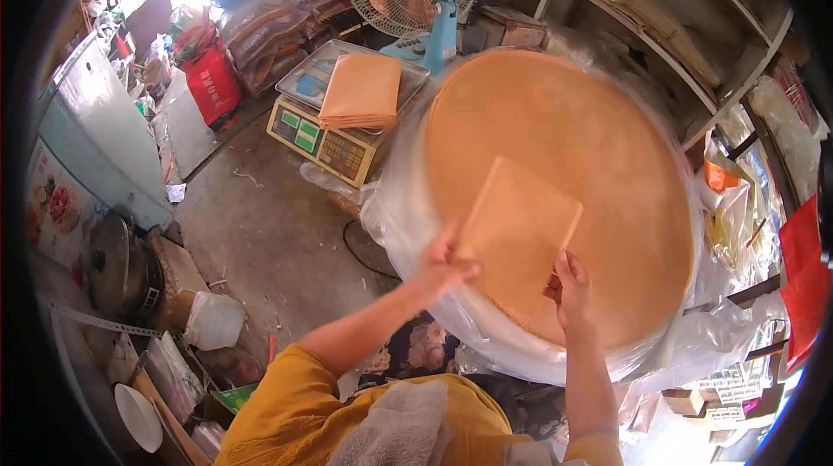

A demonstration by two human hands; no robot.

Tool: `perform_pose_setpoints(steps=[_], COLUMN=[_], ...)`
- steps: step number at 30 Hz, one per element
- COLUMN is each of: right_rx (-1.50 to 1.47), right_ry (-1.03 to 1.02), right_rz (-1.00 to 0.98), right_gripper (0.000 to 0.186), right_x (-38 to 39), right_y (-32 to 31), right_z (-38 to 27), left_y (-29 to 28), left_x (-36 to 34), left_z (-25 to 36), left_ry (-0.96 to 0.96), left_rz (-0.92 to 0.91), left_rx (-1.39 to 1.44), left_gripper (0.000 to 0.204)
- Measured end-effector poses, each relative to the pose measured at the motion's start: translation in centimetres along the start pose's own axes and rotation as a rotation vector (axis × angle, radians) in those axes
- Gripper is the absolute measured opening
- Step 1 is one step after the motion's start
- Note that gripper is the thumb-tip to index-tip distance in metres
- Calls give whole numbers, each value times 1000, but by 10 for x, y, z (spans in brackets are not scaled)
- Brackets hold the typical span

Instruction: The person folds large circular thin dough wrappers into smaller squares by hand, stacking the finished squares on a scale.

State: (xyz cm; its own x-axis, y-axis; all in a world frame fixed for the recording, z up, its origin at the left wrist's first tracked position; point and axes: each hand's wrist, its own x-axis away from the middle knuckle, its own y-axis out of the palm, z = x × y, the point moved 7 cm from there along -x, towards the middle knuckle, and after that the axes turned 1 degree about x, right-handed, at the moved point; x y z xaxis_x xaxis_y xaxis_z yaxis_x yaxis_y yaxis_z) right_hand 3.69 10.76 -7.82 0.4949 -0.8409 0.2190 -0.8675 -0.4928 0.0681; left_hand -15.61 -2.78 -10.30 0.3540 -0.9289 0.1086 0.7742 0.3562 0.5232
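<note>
Our left hand [444, 265] and right hand [568, 288] each pinch a lower corner of the folded orange sheet [519, 236], at frame centre, above the round orange stack [607, 145]. We should keep its edges even, we think. Folded sheets [362, 91] rest on the scale [325, 147], upper left.

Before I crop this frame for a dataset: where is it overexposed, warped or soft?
In the head view, daylight blows out the top left above the stacked sacks; the fisheye bends the shelf edge and darkens the rim. The folded sheet between the left hand and right hand is sharp, as is the round stack.
</note>
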Motion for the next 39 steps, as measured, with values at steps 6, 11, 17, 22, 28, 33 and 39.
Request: perform_pose_setpoints(steps=[6,11,17,22,28,33,39], right_rx=[40,1,-42,-25,73,97,138], right_ry=[113,202,220,191,101,150,87], right_rz=[-4,131,213,301,212,190,34], right_gripper=[36,28,25,25,25,27,27], right_x=[19,52,86,106,97,105,106], right_y=[-40,-92,-113,-139,-132,-144,-122], right_z=[-3,21,41,44,38,48,46], left_y=[-132,-256,-289,-281,-244,95,200], left_x=[-56,-118,-133,-160,-126,28,130], left_z=[172,239,228,220,276,198,176], left_ry=[445,400,135,201,735,613,365], left_rz=[358,472,639,576,509,-760,-1289], left_rx=[-243,-122,-276,-316,-760,-108,375], left_gripper=[79,67,64,49,37,79,68])
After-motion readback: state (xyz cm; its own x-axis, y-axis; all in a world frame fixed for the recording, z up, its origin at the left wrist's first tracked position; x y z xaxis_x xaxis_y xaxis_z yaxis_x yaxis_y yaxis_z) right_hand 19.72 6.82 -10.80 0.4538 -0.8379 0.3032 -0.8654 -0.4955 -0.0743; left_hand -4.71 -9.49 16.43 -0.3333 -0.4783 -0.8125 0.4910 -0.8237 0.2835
